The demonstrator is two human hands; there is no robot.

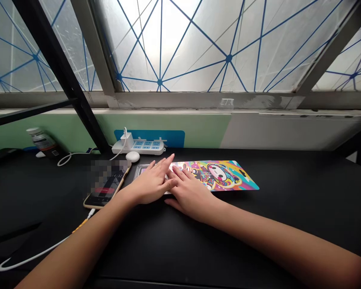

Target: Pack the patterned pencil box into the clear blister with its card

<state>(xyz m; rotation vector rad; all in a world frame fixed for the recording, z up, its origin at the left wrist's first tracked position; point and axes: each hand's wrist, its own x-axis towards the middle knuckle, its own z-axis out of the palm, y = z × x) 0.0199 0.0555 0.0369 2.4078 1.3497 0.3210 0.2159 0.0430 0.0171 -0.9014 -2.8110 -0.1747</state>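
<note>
My left hand (152,182) lies flat with its fingers stretched out over the left end of a colourful cartoon-printed mat (225,176) on the black desk (258,224). Beside it, my right hand (188,192) also rests flat on the mat's left part, fingers extended and touching the left hand's fingertips. Neither hand holds anything. A clear flat item (141,170) peeks out under the left hand; I cannot make out what it is.
A smartphone (106,188) with a white-and-orange cable (42,251) lies left of the hands. Behind are a white power strip (142,146) with a charger, a small white oval case (132,156), a pill bottle (43,144) on its side and a black slanted post (63,76).
</note>
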